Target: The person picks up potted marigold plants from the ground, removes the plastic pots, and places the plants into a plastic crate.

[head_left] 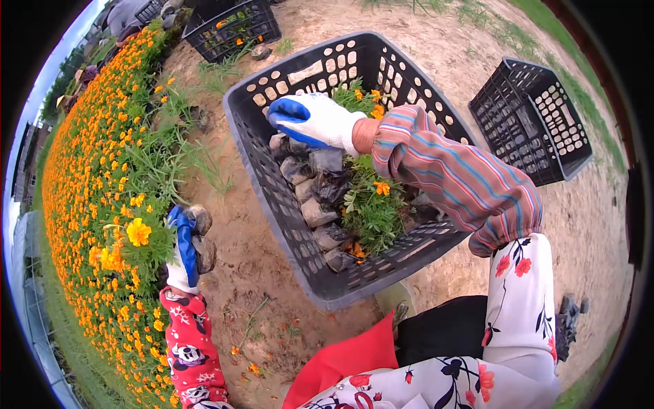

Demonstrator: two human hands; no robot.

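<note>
My left hand (182, 249), in a white and blue glove, is closed around small dark bagged root balls (203, 235) of marigold plants at the left; their yellow flowers (138, 232) point left. My right hand (310, 121), gloved alike, is inside the black crate (320, 300), over its far left part. Its blue fingers are curled above the bagged plants; what they hold, if anything, is hidden. Several root bags (317, 213) lie in the crate, with green leaves (375, 217) and orange flowers (381, 188) to their right.
Dense orange marigolds (88, 198) line the left side. One black crate (231, 31) with plants stands at the top, another (535, 123) at the right. People (126, 17) are at the far upper left. Dark plastic scraps (569, 320) lie on the ground at the lower right.
</note>
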